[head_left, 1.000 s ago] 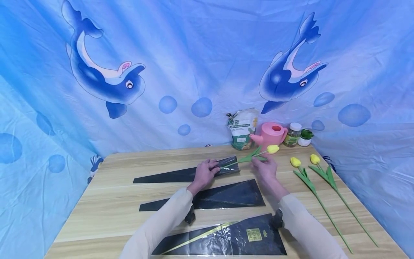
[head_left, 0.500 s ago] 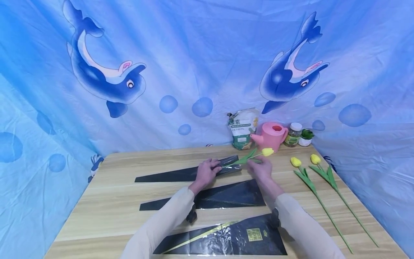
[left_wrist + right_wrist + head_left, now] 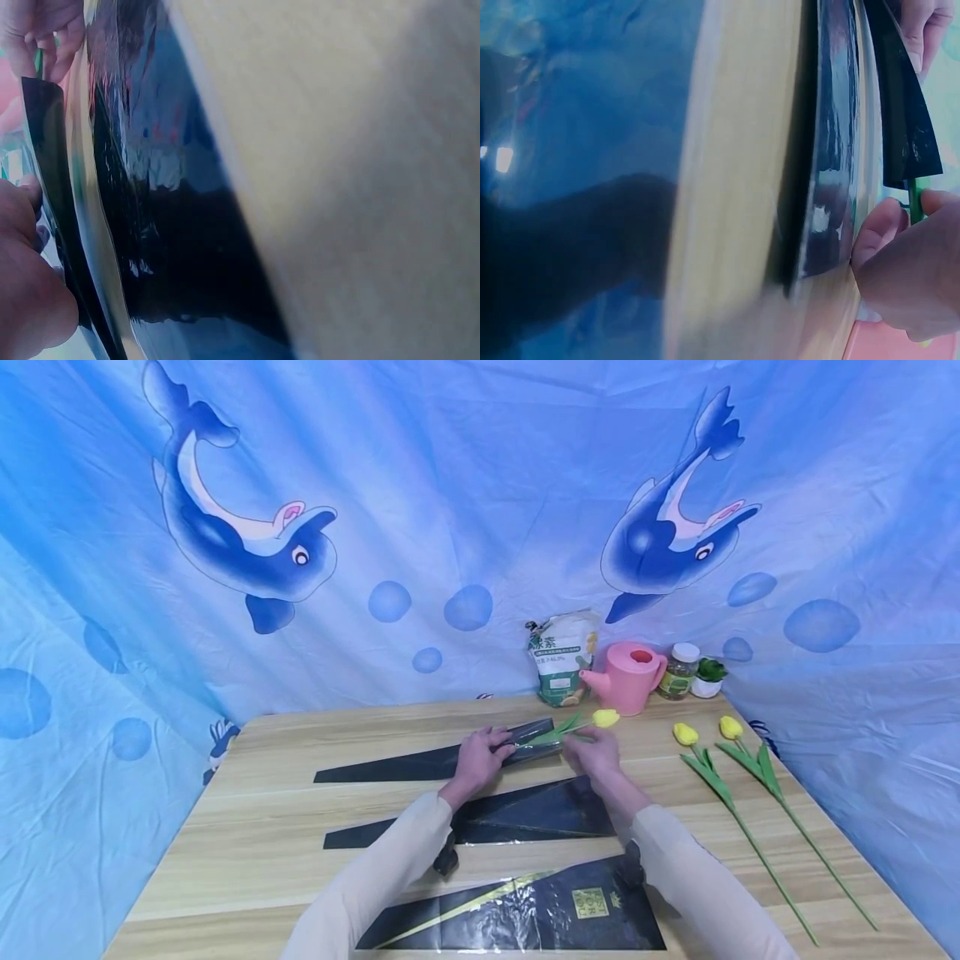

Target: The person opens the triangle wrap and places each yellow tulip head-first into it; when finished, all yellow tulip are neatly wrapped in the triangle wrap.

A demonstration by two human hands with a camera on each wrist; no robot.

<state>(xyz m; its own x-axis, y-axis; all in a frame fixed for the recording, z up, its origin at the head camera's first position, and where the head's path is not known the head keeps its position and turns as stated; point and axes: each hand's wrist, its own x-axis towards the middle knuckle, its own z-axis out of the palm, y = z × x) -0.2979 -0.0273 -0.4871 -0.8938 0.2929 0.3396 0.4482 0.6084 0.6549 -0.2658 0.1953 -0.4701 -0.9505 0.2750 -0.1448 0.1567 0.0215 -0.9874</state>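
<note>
Sliding a yellow tulip [image 3: 604, 718] stem-first into the far black flower sleeve [image 3: 431, 762], its bloom and leaves outside the wide mouth at the back of the wooden table [image 3: 247, 827]. Left hand [image 3: 480, 758] pinching the sleeve's upper layer to hold the mouth open, right hand [image 3: 592, 752] curled round the stem just beside that mouth. Next, probably pushing the stem deeper along the sleeve's taper, keeping the mouth lifted so leaves do not snag.

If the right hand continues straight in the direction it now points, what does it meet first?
Most likely the left hand, which holds the mouth of the black sleeve. The right hand, gripping the tulip, points leftward along it.
</note>
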